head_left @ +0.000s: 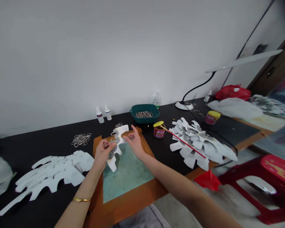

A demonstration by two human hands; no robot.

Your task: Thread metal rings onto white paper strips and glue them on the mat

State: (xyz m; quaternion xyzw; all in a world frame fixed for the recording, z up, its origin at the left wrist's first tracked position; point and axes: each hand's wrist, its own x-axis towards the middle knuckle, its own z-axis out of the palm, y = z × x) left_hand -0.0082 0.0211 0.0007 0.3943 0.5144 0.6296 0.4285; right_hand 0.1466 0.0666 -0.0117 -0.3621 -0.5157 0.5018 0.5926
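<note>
While the left grip pinches the white, wavy-edged paper strip above the pale green mat, its long side points far right, by the right grip; I can't tell if that one holds.

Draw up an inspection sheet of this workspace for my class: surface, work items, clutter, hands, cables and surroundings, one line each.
Surface: dark tabletop, with a worn green mat bordered in brown.
Work items: a white cut piece with grey areas, in hand over the mat; stacked white pieces on the left.
Clutter: loose metal rings, a teal basin holding more, a red-handled stick reaching over the right-hand pile.
Hands: left hand pinches the piece; right hand is at its edge, grip unclear.
Cables: a dark cord beside the right-hand pile.
Surroundings: pale wall, desk lamp, red stool.
</note>
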